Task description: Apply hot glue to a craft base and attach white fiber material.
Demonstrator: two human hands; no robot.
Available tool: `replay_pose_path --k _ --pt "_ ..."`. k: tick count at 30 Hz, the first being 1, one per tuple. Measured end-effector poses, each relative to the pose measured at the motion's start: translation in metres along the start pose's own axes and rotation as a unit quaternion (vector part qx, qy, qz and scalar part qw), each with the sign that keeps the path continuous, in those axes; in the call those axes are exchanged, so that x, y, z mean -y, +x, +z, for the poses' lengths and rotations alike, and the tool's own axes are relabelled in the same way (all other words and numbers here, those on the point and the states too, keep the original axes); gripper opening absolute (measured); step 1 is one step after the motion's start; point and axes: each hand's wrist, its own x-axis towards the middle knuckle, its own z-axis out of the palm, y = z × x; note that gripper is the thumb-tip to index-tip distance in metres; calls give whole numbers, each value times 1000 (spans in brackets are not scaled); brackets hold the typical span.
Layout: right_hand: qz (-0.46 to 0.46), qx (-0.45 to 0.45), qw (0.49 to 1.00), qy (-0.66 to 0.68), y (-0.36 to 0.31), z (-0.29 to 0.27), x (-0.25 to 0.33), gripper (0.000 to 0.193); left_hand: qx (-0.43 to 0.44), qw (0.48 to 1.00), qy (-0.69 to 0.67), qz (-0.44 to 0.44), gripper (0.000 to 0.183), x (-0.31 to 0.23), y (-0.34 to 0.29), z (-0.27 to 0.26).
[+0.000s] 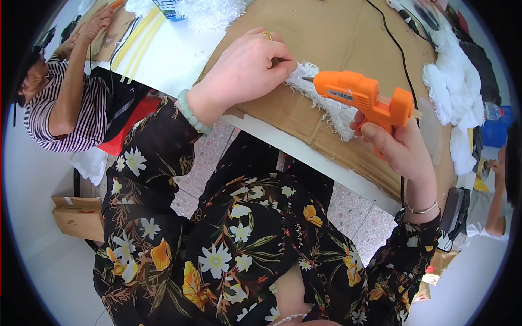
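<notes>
My right hand (399,149) is wrapped round the grip of an orange hot glue gun (348,89), its dark nozzle pointing left. Under the nozzle lies a strip of white shaggy fabric (331,108), running from my left hand down toward my right hand. My left hand (247,68) is closed, thumb and forefinger pinching the strip's upper left end. The nozzle tip is at or just above the strip; whether they touch I cannot tell. A glue stick end (416,114) pokes out of the gun's back.
Brown cardboard (315,27) covers the white table. A black cord (399,46) crosses it on the right, near a heap of white fluffy material (451,81). Yellowish glue sticks (136,46) and a blue cup (171,10) lie left. A co-worker in stripes (70,114) sits left; another person (495,201) is right.
</notes>
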Motion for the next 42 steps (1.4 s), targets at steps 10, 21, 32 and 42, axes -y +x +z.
replay_pose_path --k 10,21,32,42 --pt "-9 -26 998 -65 12 4 7 22 -4 1000 1 1 14 -1 1 1" --pt "11 -37 994 -102 13 3 6 23 -14 1000 5 16 14 0 1 1" --pt "-24 -33 994 -106 10 9 6 21 -15 1000 5 14 15 -3 1 3" --pt "-55 -23 992 -112 9 7 6 18 4 999 21 25 9 -3 1 0"
